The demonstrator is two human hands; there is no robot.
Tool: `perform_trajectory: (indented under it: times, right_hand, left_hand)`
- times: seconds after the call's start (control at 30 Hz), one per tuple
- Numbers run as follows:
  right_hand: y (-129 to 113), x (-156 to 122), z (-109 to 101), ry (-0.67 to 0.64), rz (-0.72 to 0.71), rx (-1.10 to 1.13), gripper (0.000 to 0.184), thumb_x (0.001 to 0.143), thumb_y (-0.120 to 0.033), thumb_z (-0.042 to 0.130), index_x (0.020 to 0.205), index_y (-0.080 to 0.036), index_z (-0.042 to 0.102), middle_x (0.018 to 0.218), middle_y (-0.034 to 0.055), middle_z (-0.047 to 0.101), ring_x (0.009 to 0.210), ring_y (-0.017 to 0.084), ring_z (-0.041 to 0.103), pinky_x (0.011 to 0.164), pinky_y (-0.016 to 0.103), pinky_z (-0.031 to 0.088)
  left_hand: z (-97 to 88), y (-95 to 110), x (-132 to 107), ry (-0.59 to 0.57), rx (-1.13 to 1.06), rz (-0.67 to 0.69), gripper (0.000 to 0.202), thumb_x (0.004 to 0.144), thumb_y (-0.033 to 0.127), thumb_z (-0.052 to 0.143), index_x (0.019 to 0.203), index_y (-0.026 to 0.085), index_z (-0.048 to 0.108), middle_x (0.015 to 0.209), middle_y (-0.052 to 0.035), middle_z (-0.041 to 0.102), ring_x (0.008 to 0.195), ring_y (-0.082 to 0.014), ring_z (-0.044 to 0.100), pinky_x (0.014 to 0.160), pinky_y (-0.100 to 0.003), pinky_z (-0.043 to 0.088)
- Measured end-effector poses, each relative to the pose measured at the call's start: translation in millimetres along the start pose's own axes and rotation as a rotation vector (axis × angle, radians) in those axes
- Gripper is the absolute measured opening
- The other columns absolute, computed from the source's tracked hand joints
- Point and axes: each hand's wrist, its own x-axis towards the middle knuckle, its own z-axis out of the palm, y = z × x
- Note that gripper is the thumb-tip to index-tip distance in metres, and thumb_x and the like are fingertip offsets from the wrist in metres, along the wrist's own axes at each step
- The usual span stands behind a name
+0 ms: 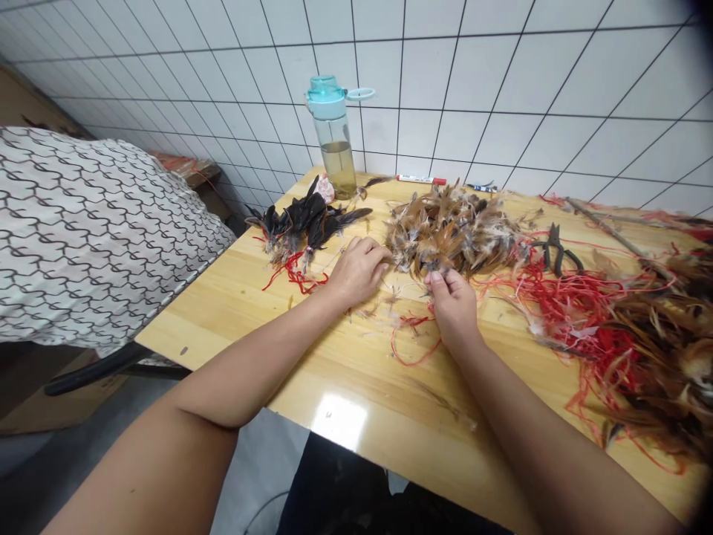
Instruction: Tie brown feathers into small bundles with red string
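The right hand's grip was together, thumb and forefinger apparently clamped on a small feather tuft at the near edge of the brown feather heap. The left hand rested with curled fingers by that heap's near left edge; whether its grip was on anything could not be told. As far as could be judged, handling was partway along: the dark feathers, far left, lay as a separate cluster with red strands trailing from their near side, so that portion looked gathered. Much seemed left, since the brown heap spread wide in the middle and a second brown pile lay at the right; how many of these feathers were already tied could not be made out. Between the forearms, a curved red thread and loose scraps littered the worktop, likely to snag or mix with the feathers. To the right, a tangle of red string ran up against the second pile and seemed the main clutter in the way, with pliers beyond it and a thin stick farther right. Along the far side stood a bottle of yellowish liquid, with a red-capped marker to its right, just before the tiled wall.
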Motion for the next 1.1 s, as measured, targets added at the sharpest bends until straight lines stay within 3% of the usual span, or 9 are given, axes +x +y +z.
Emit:
perform_trajectory:
  times: [0.13, 0.23, 0.43, 0.6, 0.7, 0.87, 1.1]
  right_hand:
    - [-1, 0, 1, 0.019, 0.022, 0.022, 0.024, 0.087, -0.036, 0.045, 0.073, -0.02, 0.057, 0.069, 0.0019, 0.057, 0.075, 0.018, 0.054, 0.07, 0.03, 0.042]
    - [-3, -1, 1, 0.007, 0.026, 0.027, 0.024, 0.086, -0.036, 0.045, 0.072, -0.02, 0.057, 0.07, 0.0019, 0.056, 0.075, 0.018, 0.053, 0.07, 0.03, 0.042]
    - [-6, -1, 0, -0.009, 0.028, 0.006, 0.024, 0.084, -0.036, 0.045, 0.071, -0.02, 0.057, 0.071, 0.0023, 0.057, 0.074, 0.018, 0.053, 0.069, 0.031, 0.041]
    - [-8, -1, 1, -0.033, 0.015, -0.042, 0.022, 0.083, -0.033, 0.045, 0.069, -0.021, 0.055, 0.068, 0.002, 0.056, 0.073, 0.019, 0.053, 0.069, 0.031, 0.042]
    - [-9, -1, 0, -0.038, 0.009, -0.059, 0.021, 0.083, -0.032, 0.045, 0.069, -0.021, 0.055, 0.069, 0.0022, 0.056, 0.072, 0.019, 0.053, 0.07, 0.032, 0.042]
    - [-10, -1, 0, -0.037, -0.017, -0.088, 0.021, 0.083, -0.03, 0.044, 0.068, -0.022, 0.056, 0.07, 0.0024, 0.058, 0.07, 0.018, 0.052, 0.072, 0.032, 0.042]
    - [-7, -1, 2, -0.036, -0.054, -0.157, 0.024, 0.083, -0.03, 0.046, 0.061, -0.022, 0.052, 0.067, 0.0027, 0.055, 0.068, 0.019, 0.05, 0.068, 0.033, 0.04]
  left_hand:
    - [5.8, -2, 3, -0.019, 0.049, 0.01, 0.025, 0.085, 0.019, 0.054, 0.107, 0.02, 0.065, 0.096, -0.0083, 0.057, 0.092, -0.022, 0.046, 0.083, -0.037, 0.042]
    - [7.8, 1, 4, -0.048, 0.047, 0.023, 0.017, 0.085, 0.019, 0.054, 0.096, 0.019, 0.067, 0.095, -0.0081, 0.058, 0.093, -0.0222, 0.045, 0.082, -0.036, 0.042]
    - [-5.1, 6, 3, -0.035, -0.021, 0.067, 0.01, 0.086, 0.016, 0.049, 0.085, 0.016, 0.059, 0.093, -0.0078, 0.06, 0.092, -0.0205, 0.048, 0.086, -0.035, 0.041]
    - [-16.9, 13, 1, -0.143, -0.19, -0.005, 0.008, 0.087, 0.018, 0.046, 0.086, 0.016, 0.054, 0.078, -0.0025, 0.059, 0.073, -0.014, 0.052, 0.07, -0.027, 0.042]
    - [-17.7, 17, 1, -0.179, -0.275, -0.002, 0.007, 0.087, 0.015, 0.048, 0.089, 0.016, 0.055, 0.078, -0.0012, 0.061, 0.072, -0.0118, 0.055, 0.069, -0.023, 0.042]
    - [-16.4, 20, 2, -0.165, -0.283, 0.082, 0.013, 0.089, 0.017, 0.047, 0.093, 0.016, 0.06, 0.089, -0.0053, 0.066, 0.085, -0.0144, 0.059, 0.078, -0.026, 0.045]
    - [-21.3, 26, 2, -0.12, -0.252, 0.108, 0.015, 0.09, 0.019, 0.046, 0.086, 0.015, 0.06, 0.083, -0.0059, 0.063, 0.08, -0.0144, 0.057, 0.074, -0.026, 0.045]
